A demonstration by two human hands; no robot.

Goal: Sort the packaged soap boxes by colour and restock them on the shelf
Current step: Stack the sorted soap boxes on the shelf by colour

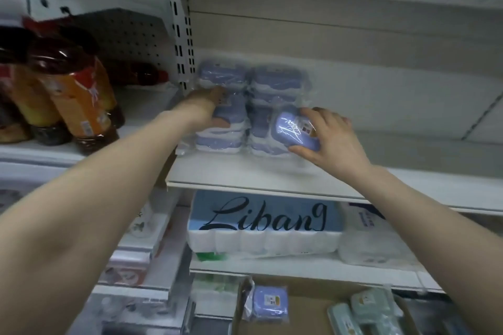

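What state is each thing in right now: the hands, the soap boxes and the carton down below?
Left hand, gripping the left stack of blue boxes.
Right hand, holding a blue soap box tilted against the right stack.
Both stacks, plastic-wrapped, standing on the shelf.
Carton, open, one blue box and green boxes lying inside.

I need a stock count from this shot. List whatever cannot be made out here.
All from the head view:
- Label on the blue box in the right hand: too small, with glare on the wrap.
- Count of the stacked blue boxes: blurred and partly behind both hands.
- Left hand grip: fingertips lost against the wrapping.
- Green boxes below: cut off by the bottom edge.
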